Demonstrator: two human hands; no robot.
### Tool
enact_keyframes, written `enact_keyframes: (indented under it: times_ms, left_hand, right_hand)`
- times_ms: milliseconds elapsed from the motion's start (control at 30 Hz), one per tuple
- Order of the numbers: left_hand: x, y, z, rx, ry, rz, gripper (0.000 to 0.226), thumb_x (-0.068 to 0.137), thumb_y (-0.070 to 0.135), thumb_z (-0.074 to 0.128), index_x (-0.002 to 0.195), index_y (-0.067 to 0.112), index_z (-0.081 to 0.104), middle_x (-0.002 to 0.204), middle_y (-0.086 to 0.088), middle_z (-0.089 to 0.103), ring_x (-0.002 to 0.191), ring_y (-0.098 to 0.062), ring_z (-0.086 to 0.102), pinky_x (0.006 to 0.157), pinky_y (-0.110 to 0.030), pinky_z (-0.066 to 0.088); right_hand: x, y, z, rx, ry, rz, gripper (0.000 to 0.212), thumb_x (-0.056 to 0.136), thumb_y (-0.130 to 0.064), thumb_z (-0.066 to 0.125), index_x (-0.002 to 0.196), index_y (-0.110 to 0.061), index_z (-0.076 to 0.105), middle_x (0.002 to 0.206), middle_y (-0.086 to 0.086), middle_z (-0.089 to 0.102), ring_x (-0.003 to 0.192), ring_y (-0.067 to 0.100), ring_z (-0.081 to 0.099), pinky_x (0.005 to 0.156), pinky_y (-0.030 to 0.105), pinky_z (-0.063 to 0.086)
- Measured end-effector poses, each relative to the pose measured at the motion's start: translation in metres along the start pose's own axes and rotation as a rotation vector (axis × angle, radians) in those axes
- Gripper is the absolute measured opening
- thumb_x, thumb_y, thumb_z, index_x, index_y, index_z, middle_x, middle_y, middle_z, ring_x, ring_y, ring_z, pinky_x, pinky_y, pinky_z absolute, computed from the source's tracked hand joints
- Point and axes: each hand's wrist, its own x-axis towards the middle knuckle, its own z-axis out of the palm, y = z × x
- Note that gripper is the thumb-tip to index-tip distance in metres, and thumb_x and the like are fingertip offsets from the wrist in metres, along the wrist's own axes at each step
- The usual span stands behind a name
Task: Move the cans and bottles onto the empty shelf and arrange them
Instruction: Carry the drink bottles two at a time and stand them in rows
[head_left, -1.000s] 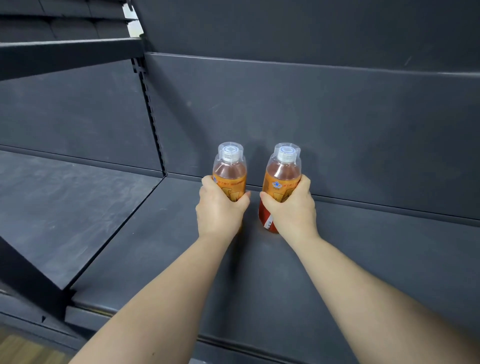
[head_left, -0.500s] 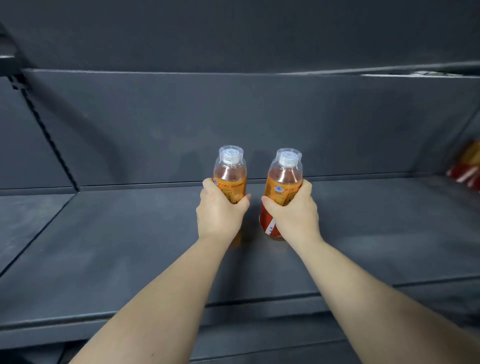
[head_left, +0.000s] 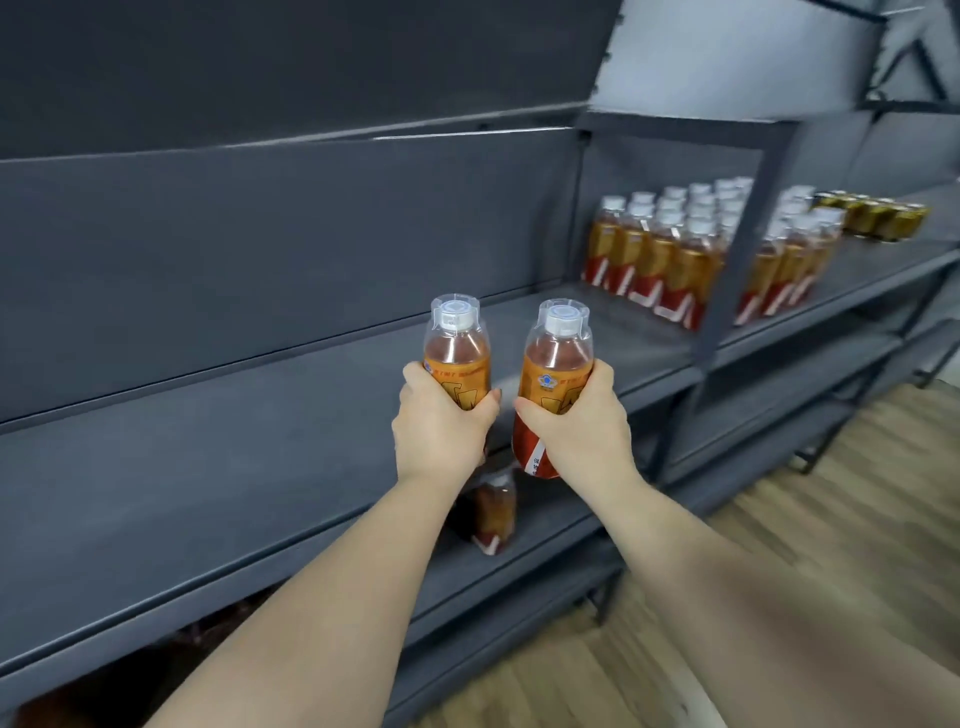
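Head view: one camera looks down along two bare forearms at a dark grey shelving unit.
Left hand (head_left: 445, 434): the fingers are curled round the middle of the left bottle (head_left: 457, 349), and the thumb lies across its orange label.
Right hand (head_left: 577, 430): the fingers wrap the waist of the right bottle (head_left: 557, 358), with the thumb on the label's left side.
Bottles: both stand upright and just beside each other without touching. Each has a white cap under clear wrap, amber drink, and an orange and red label.
Where they are: both are held over the empty shelf (head_left: 197, 499), toward its right end and front edge. Whether either base touches the shelf cannot be told.
Below the left wrist: a dim, blurred bottle shape (head_left: 492, 515) shows near the shelf's front edge. It cannot be told whether it is a bottle or a reflection.
Stocked shelf (head_left: 857, 270): it lies to the right, past a grey upright post (head_left: 737, 234).
Bottle rows (head_left: 655, 249): matching bottles stand in packed rows at that shelf's left end, and a second group (head_left: 792, 260) stands beyond the post.
Gold cans (head_left: 878, 213): they stand in a row at the back right of that shelf.
Floor (head_left: 810, 530): wood planks run along the lower right.
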Motion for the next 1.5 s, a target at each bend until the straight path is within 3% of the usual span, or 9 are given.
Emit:
enact_keyframes:
  times_ms: [200,367,467,567,800,900,1167,1333,1500]
  left_hand:
    - [-0.046,0.065,0.085,-0.042,-0.146,0.074,0.06,0.078,0.054,0.077,0.107,0.025,0.034,0.105,0.003,0.053,0.091,-0.02,0.055,0.073,-0.033,0.045]
    - [-0.074,0.108,0.151,-0.048,-0.278,0.161,0.061,0.077,0.054,0.078,0.109,0.022,0.036,0.105,0.001,0.054,0.093,-0.021,0.057,0.076,-0.035,0.049]
    - [-0.079,0.129,0.19,-0.066,-0.362,0.202,0.064,0.075,0.057,0.077,0.113,0.026,0.037,0.109,0.002,0.057,0.098,-0.021,0.06,0.083,-0.042,0.056]
    - [-0.078,0.15,0.229,-0.089,-0.44,0.23,0.065,0.075,0.057,0.077,0.115,0.026,0.038,0.111,0.003,0.057,0.099,-0.021,0.06,0.082,-0.037,0.053]
    - [-0.056,0.2,0.324,-0.109,-0.576,0.294,0.065,0.076,0.056,0.077,0.114,0.027,0.033,0.113,0.002,0.053,0.1,-0.022,0.056,0.082,-0.037,0.051]
    - [-0.048,0.219,0.354,-0.137,-0.6,0.321,0.064,0.075,0.057,0.079,0.113,0.029,0.035,0.108,0.005,0.054,0.095,-0.019,0.057,0.078,-0.036,0.053]
    - [-0.036,0.263,0.431,-0.168,-0.675,0.394,0.063,0.076,0.053,0.08,0.113,0.03,0.033,0.107,0.007,0.053,0.089,-0.01,0.053,0.072,-0.025,0.042]
    - [-0.037,0.291,0.479,-0.142,-0.684,0.413,0.06,0.077,0.052,0.079,0.111,0.029,0.034,0.102,0.009,0.052,0.077,-0.006,0.051,0.058,-0.015,0.034]
    - [-0.038,0.326,0.532,-0.117,-0.636,0.399,0.062,0.075,0.057,0.079,0.11,0.031,0.035,0.105,0.008,0.055,0.089,-0.013,0.056,0.073,-0.029,0.048]
  right_hand:
    - [0.002,0.05,-0.106,-0.022,0.145,0.095,0.064,0.079,-0.043,0.08,0.123,-0.031,0.036,0.109,-0.012,0.057,0.095,0.007,0.058,0.081,0.027,0.049]
    - [0.012,0.093,-0.171,-0.034,0.28,0.187,0.063,0.076,-0.043,0.08,0.123,-0.029,0.04,0.107,-0.011,0.06,0.095,0.009,0.06,0.078,0.028,0.049]
    - [0.022,0.115,-0.203,-0.031,0.342,0.232,0.057,0.077,-0.039,0.079,0.118,-0.03,0.04,0.101,-0.015,0.057,0.091,0.004,0.059,0.069,0.023,0.046]
    - [0.039,0.135,-0.231,-0.058,0.408,0.248,0.054,0.078,-0.037,0.079,0.114,-0.03,0.039,0.096,-0.016,0.057,0.085,0.002,0.057,0.064,0.021,0.041]
    - [0.103,0.171,-0.286,-0.067,0.56,0.304,0.056,0.077,-0.036,0.081,0.115,-0.031,0.041,0.104,-0.008,0.061,0.091,0.013,0.061,0.075,0.028,0.047]
    - [0.126,0.181,-0.305,-0.075,0.589,0.319,0.056,0.078,-0.034,0.081,0.116,-0.03,0.04,0.106,-0.005,0.059,0.088,0.011,0.057,0.068,0.023,0.043]
    - [0.176,0.22,-0.353,-0.093,0.648,0.392,0.058,0.077,-0.035,0.081,0.116,-0.028,0.039,0.11,-0.001,0.06,0.099,0.023,0.059,0.088,0.04,0.05]
    - [0.215,0.253,-0.39,-0.091,0.64,0.395,0.054,0.079,-0.033,0.08,0.111,-0.029,0.037,0.101,-0.004,0.058,0.092,0.022,0.058,0.078,0.034,0.045]
    - [0.261,0.286,-0.431,-0.094,0.584,0.385,0.057,0.079,-0.037,0.08,0.115,-0.028,0.037,0.104,-0.004,0.059,0.088,0.019,0.058,0.074,0.032,0.044]
